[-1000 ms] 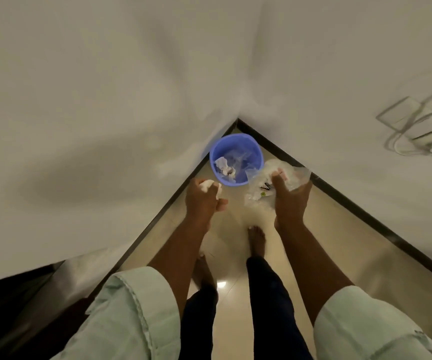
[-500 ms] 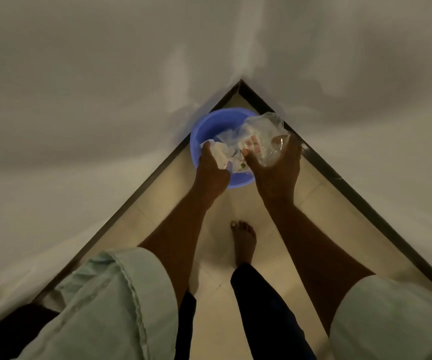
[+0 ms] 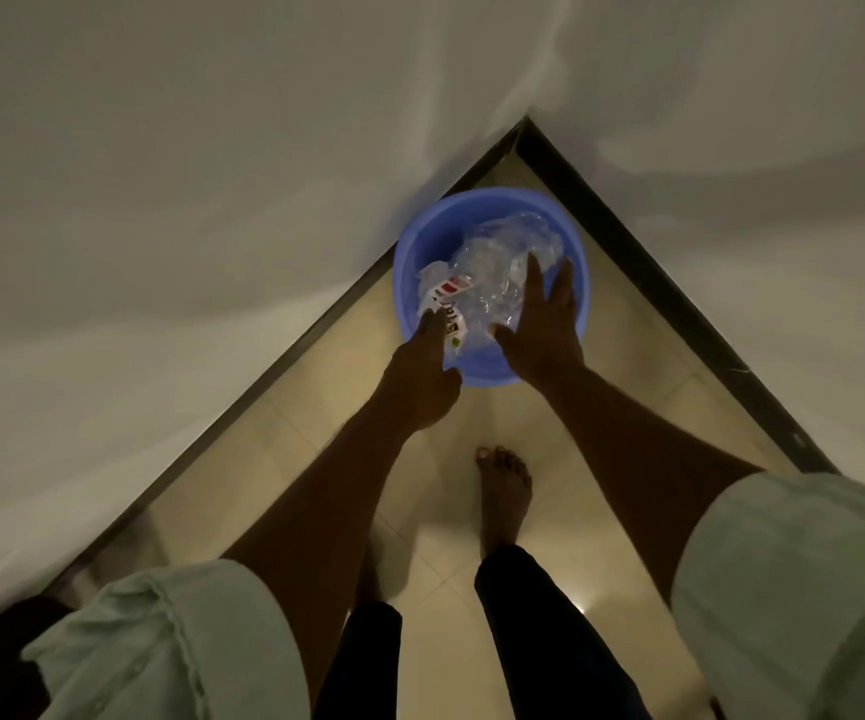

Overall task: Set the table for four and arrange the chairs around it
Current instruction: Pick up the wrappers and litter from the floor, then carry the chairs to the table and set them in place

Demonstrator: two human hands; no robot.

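A round blue plastic bin (image 3: 420, 246) stands on the tiled floor in the corner where two white walls meet. Crumpled clear plastic wrapping (image 3: 503, 262) and white printed paper scraps (image 3: 443, 298) lie inside it. My right hand (image 3: 542, 319) hovers over the bin's near right side with fingers spread and straight, holding nothing. My left hand (image 3: 422, 376) reaches over the near left rim, fingertips at the paper scraps, and nothing is gripped in it.
Dark skirting (image 3: 680, 309) runs along both walls into the corner. My bare foot (image 3: 503, 491) stands on the beige floor tiles (image 3: 565, 522) just behind the bin. The walls close in on both sides; free floor lies behind me.
Both hands moved forward over the bin. The right hand let go of the clear plastic wrapping and the left released its paper scrap; both now lie inside the bin.
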